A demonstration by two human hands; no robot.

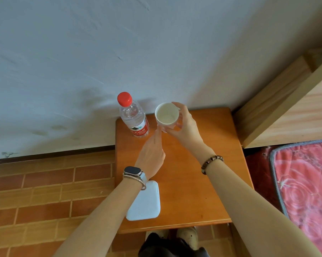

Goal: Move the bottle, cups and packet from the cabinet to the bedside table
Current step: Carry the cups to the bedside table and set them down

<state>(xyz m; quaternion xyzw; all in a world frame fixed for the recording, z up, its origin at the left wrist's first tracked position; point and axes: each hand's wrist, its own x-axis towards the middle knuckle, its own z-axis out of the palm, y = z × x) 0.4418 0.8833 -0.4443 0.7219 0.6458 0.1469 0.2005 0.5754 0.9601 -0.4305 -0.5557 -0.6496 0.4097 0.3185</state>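
A clear water bottle [133, 116] with a red cap and red label stands at the back left corner of the orange wooden bedside table [184, 191]. My right hand [186, 125] grips a white paper cup [166, 115] just above the table, to the right of the bottle. The cup may be a stack; I cannot tell. My left hand [151, 154] reaches up with its fingertips touching the cup's lower left side. A white packet [144, 201] lies flat near the table's front left, partly under my left wrist.
A pale wall rises right behind the table. A wooden bed frame [286, 108] and a red patterned mattress [304, 182] are close on the right. Brick-pattern floor [45, 191] spreads to the left. My shoes [188, 236] show below the table's front edge.
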